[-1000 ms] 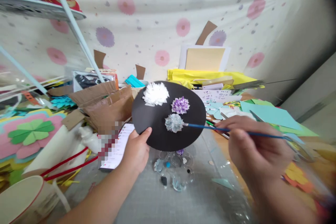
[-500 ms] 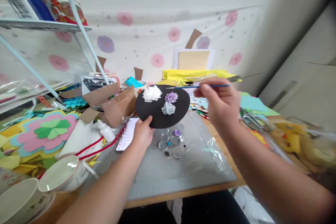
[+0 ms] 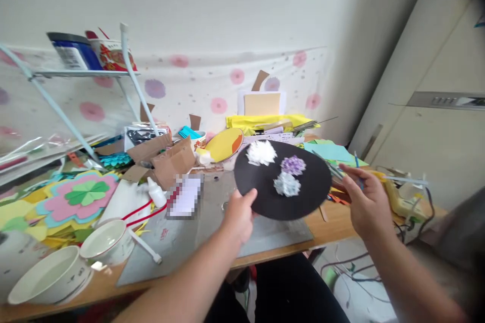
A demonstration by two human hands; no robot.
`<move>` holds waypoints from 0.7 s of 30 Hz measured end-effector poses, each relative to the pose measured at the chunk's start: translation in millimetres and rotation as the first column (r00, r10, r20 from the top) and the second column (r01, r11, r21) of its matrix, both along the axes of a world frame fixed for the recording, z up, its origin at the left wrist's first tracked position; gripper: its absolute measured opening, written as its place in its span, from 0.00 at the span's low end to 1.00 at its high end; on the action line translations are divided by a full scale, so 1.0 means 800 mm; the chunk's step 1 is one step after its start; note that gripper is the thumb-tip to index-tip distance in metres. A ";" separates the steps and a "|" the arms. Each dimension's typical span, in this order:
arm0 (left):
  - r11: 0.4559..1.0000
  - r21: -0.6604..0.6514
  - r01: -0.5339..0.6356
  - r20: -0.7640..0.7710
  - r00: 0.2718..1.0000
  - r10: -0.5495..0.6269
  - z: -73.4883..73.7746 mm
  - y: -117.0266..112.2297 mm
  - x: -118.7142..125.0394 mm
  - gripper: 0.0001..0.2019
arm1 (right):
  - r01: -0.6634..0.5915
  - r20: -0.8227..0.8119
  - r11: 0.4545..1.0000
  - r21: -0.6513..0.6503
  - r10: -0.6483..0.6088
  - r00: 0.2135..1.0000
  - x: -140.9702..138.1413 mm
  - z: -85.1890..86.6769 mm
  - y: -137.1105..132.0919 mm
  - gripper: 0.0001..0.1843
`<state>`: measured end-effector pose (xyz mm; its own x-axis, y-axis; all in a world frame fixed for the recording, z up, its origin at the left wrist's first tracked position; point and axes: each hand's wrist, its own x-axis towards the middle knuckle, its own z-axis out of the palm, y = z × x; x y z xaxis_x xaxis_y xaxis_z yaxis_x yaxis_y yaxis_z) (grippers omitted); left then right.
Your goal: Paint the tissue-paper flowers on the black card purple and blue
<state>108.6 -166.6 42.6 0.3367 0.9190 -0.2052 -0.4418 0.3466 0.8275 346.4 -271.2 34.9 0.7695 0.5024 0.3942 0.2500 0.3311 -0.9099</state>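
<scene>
My left hand point(image 3: 238, 214) pinches the near left edge of a round black card point(image 3: 303, 197), held up over the right part of the desk. Three paper flowers sit on the card: a white one point(image 3: 260, 152), a purple one point(image 3: 293, 165) and a grey-blue one point(image 3: 287, 184). At the card's right edge my right hand point(image 3: 366, 202) has its fingers curled round a thin blue paintbrush point(image 3: 356, 162), which sticks up and is blurred.
A grey mat point(image 3: 212, 222) covers the wooden desk point(image 3: 329, 227). Two white bowls point(image 3: 106, 239) stand at the front left, near a glue bottle point(image 3: 156, 193), torn cardboard point(image 3: 166, 159) and a pink and green paper flower point(image 3: 79, 194). A wire shelf point(image 3: 76, 73) rises on the left. Cables hang off the right.
The black card has swung right, away from the paint palette, which is now out of sight. My right hand dropped to the card's right edge and the brush turned upright. The view pulled back.
</scene>
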 end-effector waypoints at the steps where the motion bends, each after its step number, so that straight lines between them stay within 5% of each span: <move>1: 1.000 -0.003 0.026 -0.006 1.000 -0.026 -0.006 -0.015 0.005 0.12 | -0.002 -0.061 1.000 -0.006 0.002 0.998 0.005 -0.001 -0.002 0.24; 6: 0.990 -0.011 0.139 -0.032 0.990 -0.140 -0.024 -0.060 0.021 0.18 | -0.029 -0.045 0.999 -0.021 0.028 0.999 0.037 -0.007 -0.014 0.18; 10: 0.971 0.023 0.239 -0.085 0.968 -0.236 -0.017 -0.056 0.023 0.21 | 0.004 -0.064 1.000 -0.004 -0.004 0.998 0.057 -0.001 -0.019 0.14; 14: 0.967 0.057 0.248 -0.255 0.940 -0.226 0.001 0.002 -0.008 0.17 | 0.100 -0.144 0.995 0.030 -0.095 0.985 0.071 0.022 -0.019 0.16; 21: 0.963 0.215 -0.164 -0.559 0.788 0.259 0.027 0.125 -0.106 0.19 | 0.195 -0.065 0.975 0.102 -0.189 0.980 0.110 0.071 -0.001 0.15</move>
